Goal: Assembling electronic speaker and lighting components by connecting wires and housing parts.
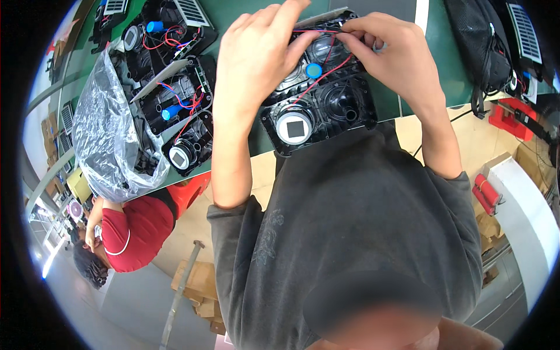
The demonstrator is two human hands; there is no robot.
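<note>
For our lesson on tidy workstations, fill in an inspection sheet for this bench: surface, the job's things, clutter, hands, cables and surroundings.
Surface: green bench top, mostly covered.
Job's things: black plastic housing at the bench edge, with a round silver part and a blue cap inside.
Clutter: similar open housings stacked to the left; a crumpled clear plastic bag; a black bag on the right.
Hands: left hand rests on the housing; right hand pinches a wire.
Cables: red wires cross the housing; red and blue wires in the others.
Surroundings: a person in a red shirt beside the bench; cardboard boxes on the floor.
</note>
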